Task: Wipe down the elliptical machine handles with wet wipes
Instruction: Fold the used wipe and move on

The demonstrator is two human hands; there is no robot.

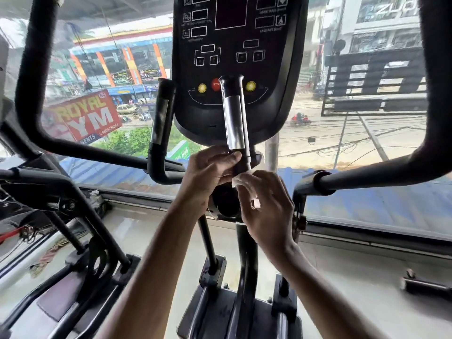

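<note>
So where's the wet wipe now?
Mid-frame in the head view, the wet wipe is in the right hand at the base of the inner handle, below the console, beside the left hand.

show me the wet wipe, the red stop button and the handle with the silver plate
wet wipe (241,179): head view, its white upper edge
red stop button (215,84): head view, its visible left part
handle (235,122): head view, its silver plate

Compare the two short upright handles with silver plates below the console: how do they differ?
The right short handle appears in front of the console; the left short handle shows against the window. The left hand grips the right short handle's base and the right hand holds a wet wipe there; the left short handle is untouched. Both are black and upright with a silver plate.
</note>
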